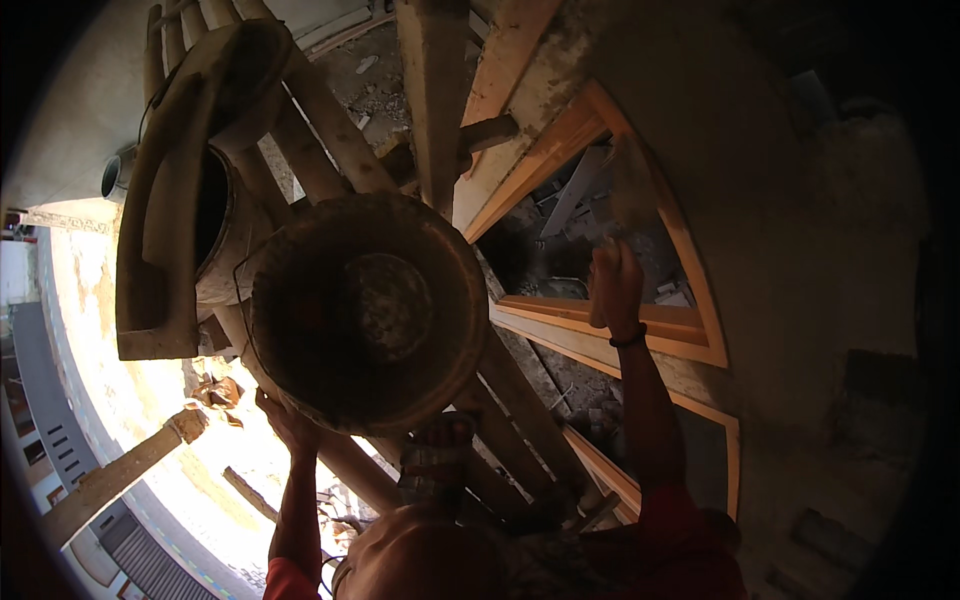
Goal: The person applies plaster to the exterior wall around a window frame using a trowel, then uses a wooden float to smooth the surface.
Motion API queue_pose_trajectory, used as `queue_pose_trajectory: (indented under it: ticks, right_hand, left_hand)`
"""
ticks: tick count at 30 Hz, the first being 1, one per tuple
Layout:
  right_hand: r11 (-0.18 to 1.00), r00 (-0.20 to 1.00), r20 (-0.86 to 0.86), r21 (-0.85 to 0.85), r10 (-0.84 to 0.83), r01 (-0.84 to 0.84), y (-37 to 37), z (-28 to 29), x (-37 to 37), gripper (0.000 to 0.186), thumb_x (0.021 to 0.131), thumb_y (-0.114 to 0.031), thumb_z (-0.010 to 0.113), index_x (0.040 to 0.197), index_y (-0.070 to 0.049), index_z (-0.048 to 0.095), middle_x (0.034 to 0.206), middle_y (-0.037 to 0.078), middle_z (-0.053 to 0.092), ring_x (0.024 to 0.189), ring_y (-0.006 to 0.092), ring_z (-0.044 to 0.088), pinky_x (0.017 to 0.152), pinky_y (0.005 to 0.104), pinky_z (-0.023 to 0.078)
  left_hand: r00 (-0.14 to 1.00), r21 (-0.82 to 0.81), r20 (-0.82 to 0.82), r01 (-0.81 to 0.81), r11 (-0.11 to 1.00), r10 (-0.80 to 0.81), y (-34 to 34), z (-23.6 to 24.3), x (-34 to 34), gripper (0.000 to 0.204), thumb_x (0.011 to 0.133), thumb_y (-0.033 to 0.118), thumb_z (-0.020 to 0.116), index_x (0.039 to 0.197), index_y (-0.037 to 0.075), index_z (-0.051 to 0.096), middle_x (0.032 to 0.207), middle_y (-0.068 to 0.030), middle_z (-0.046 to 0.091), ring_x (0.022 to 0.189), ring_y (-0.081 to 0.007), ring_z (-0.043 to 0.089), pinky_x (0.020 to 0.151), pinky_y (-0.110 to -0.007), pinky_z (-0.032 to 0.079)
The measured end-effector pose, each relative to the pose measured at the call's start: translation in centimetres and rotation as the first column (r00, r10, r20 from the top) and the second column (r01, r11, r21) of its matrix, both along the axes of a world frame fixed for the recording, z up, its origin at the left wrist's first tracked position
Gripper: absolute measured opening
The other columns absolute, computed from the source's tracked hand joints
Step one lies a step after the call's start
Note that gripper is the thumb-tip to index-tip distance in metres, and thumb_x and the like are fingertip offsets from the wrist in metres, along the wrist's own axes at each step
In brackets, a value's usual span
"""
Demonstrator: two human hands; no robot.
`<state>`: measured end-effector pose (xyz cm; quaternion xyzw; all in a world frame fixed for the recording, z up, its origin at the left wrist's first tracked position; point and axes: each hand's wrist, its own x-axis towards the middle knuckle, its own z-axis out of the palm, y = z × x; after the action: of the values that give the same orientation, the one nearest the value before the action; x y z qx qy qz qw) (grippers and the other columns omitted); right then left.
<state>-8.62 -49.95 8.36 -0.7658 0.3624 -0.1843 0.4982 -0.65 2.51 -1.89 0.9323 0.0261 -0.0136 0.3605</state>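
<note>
The two hands are well apart, one on each side of the scene. The left hand (290,425) is set against the near left side of a large round bucket (300,325); the fingers reach the outside of the bucket, but whether they grip its rim cannot be told. The bucket is in the middle of the scene, its mouth facing the camera, with a pale, rough patch (388,308) at its bottom. The right hand (617,285) is raised to the right of the bucket, in front of an orange wooden window frame (690,250). Its fingers are curled; the area is too dark and blurred to tell whether they hold anything. A dark band (628,336) encircles the right wrist. A second bucket (238,235) is just beyond the first on the left, partly hidden by a curved board (160,225). Long poles (318,140) run from the far left toward the near right, beneath the buckets. An upright beam (432,100) is on the far side. A dark wall (810,260) occupies the right side, and bright ground (105,320) shows at the left.
</note>
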Motion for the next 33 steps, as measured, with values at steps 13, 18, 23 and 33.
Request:
queue_pose_trajectory:
  ticks: [13,18,23,33]
  right_hand:
    - [0.993,0.997,0.069,0.116,-0.03,0.021,-0.6,-0.5,2.9,0.022,0.093,-0.019,0.059,0.108,-0.002,0.058,0.073,0.002,0.056,0.055,0.0086,0.054,0.047,0.026,0.045]
    - [0.995,0.993,0.114,0.1,0.009,-0.02,-1.0,-0.7,4.5,0.026,0.093,-0.018,0.059,0.114,-0.002,0.057,0.072,0.002,0.056,0.053,0.0088,0.054,0.045,0.0255,0.044]
    - [0.997,0.997,0.074,0.078,-0.034,0.028,-0.9,-0.8,3.8,0.028,0.093,-0.019,0.06,0.114,-0.002,0.057,0.069,0.002,0.055,0.051,0.0084,0.053,0.044,0.0255,0.044]
    - [1.0,0.999,0.048,0.009,-0.016,0.015,-1.1,-0.4,4.1,0.029,0.092,-0.022,0.06,0.112,-0.001,0.058,0.069,0.003,0.055,0.05,0.0098,0.053,0.044,0.0261,0.044]
  left_hand:
    - [0.999,-0.03,0.031,-0.022,0.999,0.023,-1.1,1.0,0.1,0.083,0.093,0.065,0.041,0.137,-0.005,0.03,0.129,-0.0312,0.045,0.117,-0.0469,0.048,0.097,-0.053,0.039]
    - [1.0,0.023,0.005,0.02,1.0,-0.02,-0.6,0.8,0.1,0.082,0.094,0.064,0.041,0.137,-0.006,0.03,0.129,-0.032,0.045,0.117,-0.0468,0.048,0.096,-0.054,0.039]
    - [0.999,0.002,0.039,-0.018,1.0,0.018,-0.5,0.3,0.0,0.079,0.094,0.06,0.042,0.137,-0.005,0.03,0.128,-0.0325,0.047,0.116,-0.0477,0.05,0.096,-0.054,0.039]
    - [0.999,-0.016,0.017,-0.038,0.999,0.038,-0.4,0.3,-0.1,0.077,0.096,0.059,0.04,0.138,-0.005,0.03,0.129,-0.0339,0.047,0.117,-0.0487,0.05,0.097,-0.053,0.039]
